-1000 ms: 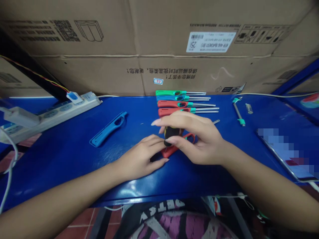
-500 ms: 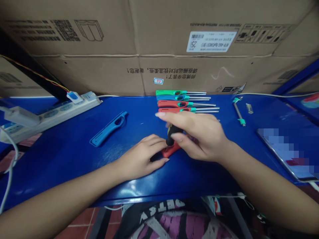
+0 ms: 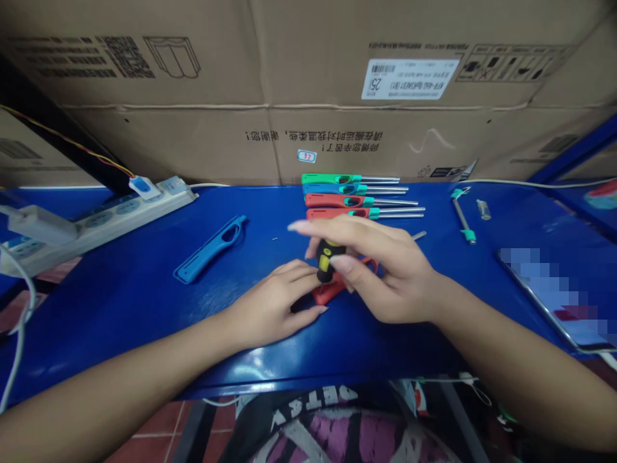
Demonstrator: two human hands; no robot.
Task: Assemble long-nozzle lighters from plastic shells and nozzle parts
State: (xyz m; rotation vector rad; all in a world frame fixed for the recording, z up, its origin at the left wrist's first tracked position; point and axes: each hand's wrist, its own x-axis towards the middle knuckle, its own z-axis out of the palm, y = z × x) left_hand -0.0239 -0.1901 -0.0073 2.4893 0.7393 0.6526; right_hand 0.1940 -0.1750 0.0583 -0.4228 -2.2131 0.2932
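My right hand [image 3: 390, 270] is closed around a short black-and-yellow screwdriver [image 3: 328, 258], its handle between thumb and fingers. The screwdriver's shaft points down at the near-left end of a red lighter handle [image 3: 331, 292] lying on the blue table. My left hand [image 3: 274, 299] rests on the table with its fingers and thumb closed about that same end, steadying it. Most of the red handle is covered by my right hand. To the left, apart from both hands, lies a blue lighter handle shell [image 3: 207, 256]. A tiny metal piece [image 3: 274, 239] lies between it and my right hand.
Behind my hands is a row of gas lighters [image 3: 332, 200], green, blue and red. A metal tube with green ends [image 3: 463, 218] and a small clear part [image 3: 483, 209] lie right, near a phone [image 3: 554, 299]. A power strip [image 3: 110, 222] stands left; a cardboard box [image 3: 202, 141] backs the table.
My right hand has shifted slightly left and turned, with its fingers extending further, so more of the screwdriver's yellow marking shows. My left hand has stayed in place.
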